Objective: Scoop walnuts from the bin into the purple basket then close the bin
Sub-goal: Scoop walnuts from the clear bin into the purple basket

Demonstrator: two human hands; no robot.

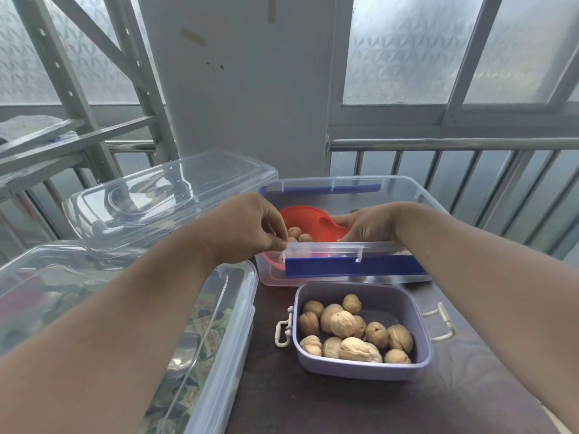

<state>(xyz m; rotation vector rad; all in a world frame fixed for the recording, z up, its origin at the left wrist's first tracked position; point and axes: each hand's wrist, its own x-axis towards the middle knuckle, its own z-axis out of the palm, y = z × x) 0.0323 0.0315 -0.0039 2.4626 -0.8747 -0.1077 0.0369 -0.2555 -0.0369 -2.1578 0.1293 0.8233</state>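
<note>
The left hand (250,228) pinches the near rim of the bin (404,189) at its left corner, fingers curled onto the edge. The right hand (368,227) reaches inside the bin and grips the red scoop (308,219), which holds a few walnuts (299,234). The bin is open; its clear lid (169,195) lies just to the left. Just in front, on the dark worktop (282,386), sits the purple basket (419,317) with walnuts inside.
</note>
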